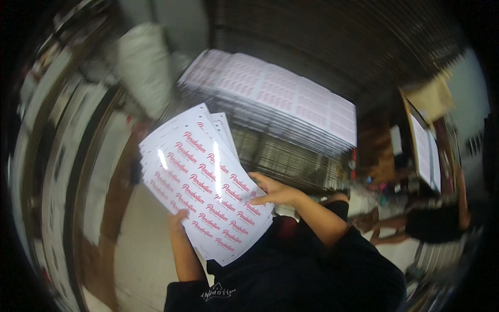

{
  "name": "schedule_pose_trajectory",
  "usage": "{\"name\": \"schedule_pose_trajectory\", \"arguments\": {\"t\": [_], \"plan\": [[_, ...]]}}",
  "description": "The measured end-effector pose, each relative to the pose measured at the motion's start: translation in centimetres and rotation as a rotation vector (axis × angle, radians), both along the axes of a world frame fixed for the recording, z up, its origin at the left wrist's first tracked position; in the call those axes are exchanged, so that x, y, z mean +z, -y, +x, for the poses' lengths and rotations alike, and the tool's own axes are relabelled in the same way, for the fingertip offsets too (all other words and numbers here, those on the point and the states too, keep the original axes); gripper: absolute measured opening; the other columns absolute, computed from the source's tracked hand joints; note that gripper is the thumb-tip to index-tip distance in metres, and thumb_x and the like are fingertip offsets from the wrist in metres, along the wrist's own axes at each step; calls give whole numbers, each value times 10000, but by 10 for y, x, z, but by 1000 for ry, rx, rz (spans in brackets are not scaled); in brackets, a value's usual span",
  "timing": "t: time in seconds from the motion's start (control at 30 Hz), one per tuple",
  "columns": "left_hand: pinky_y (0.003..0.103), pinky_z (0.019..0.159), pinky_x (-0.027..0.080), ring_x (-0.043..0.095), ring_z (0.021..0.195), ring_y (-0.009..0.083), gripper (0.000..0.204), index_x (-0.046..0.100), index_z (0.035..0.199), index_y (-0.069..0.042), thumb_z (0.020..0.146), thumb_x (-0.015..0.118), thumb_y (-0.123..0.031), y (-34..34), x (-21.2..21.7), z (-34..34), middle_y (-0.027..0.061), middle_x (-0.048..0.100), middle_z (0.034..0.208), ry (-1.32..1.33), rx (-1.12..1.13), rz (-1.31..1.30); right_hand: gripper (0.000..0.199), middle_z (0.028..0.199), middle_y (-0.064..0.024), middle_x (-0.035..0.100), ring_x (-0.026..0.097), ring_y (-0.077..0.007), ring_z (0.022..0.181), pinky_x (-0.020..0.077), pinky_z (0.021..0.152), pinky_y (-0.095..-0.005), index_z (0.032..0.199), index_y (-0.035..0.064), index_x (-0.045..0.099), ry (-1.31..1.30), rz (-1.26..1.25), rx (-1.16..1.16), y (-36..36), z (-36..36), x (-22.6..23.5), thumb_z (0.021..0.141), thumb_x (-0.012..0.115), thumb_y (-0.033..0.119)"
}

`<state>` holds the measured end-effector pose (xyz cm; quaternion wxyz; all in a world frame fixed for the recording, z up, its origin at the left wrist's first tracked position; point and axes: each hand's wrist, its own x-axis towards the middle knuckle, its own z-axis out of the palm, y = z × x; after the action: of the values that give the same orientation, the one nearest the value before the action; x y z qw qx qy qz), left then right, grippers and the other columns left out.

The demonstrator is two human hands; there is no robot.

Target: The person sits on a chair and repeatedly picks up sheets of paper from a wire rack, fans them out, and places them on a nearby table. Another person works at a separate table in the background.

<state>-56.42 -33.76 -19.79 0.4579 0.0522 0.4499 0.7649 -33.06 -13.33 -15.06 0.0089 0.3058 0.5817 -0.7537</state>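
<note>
A fanned stack of glossy white printed sheets (202, 179), covered in rows of red lettering, is held in front of my body. Its edges are uneven, and several sheets stick out at the top and left. My left hand (178, 216) grips the lower left edge, thumb on top and the other fingers hidden underneath. At the right edge my right hand (273, 191) pinches the stack, its thumb lying over the printed face.
Ahead is a wire drying rack (270, 112) with more printed sheets across its top. A white sack (145, 67) stands to its left. Long dark and pale beams (78, 171) run along the left. On the right, a person in dark clothing (436, 223) is near a table with a white sheet (426, 151).
</note>
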Motion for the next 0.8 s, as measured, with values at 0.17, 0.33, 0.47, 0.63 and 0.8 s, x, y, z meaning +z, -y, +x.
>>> {"name": "schedule_pose_trajectory", "arguments": {"t": [0.17, 0.33, 0.47, 0.63, 0.8], "plan": [[387, 908, 452, 553, 1038, 290, 739, 358, 1280, 78, 636, 689, -69, -11, -1, -20, 197, 523, 1170, -241, -87, 206, 568, 1192, -107, 533, 496, -179, 1102, 400, 946, -312, 1214, 1, 475, -175, 351, -138, 23, -20, 22, 726, 748, 101], [400, 979, 382, 454, 1162, 259, 791, 249, 1365, 17, 696, 670, 56, -44, -18, -15, 166, 430, 1279, -331, -151, 419, 430, 1019, -139, 622, 587, -201, 988, 472, 850, -335, 1069, 6, 542, 137, 961, -385, 74, -8, 113, 680, 714, 65], [437, 1040, 305, 328, 1271, 278, 972, -5, 1443, -208, 758, 622, 80, -115, 49, 77, 157, 217, 1439, -158, -242, 685, 404, 946, -149, 649, 624, -234, 917, 484, 816, -339, 1056, 18, 581, 201, 1315, -494, 100, 58, 204, 671, 696, 55], [474, 1014, 326, 269, 1299, 314, 1199, -224, 1401, -246, 720, 744, -50, -193, 163, 218, 204, 86, 1464, 5, -698, 486, 433, 987, -148, 646, 629, -277, 914, 487, 789, -363, 1076, 82, 598, 621, 1692, -571, 75, 171, 326, 652, 682, 67], [482, 980, 353, 293, 1281, 368, 1225, -194, 1406, -180, 682, 794, -197, -204, 196, 338, 222, 121, 1443, -296, -839, 191, 411, 880, -96, 673, 642, -288, 835, 494, 758, -389, 1038, 136, 625, 951, 1885, -606, 47, 299, 356, 633, 687, 114]]}}
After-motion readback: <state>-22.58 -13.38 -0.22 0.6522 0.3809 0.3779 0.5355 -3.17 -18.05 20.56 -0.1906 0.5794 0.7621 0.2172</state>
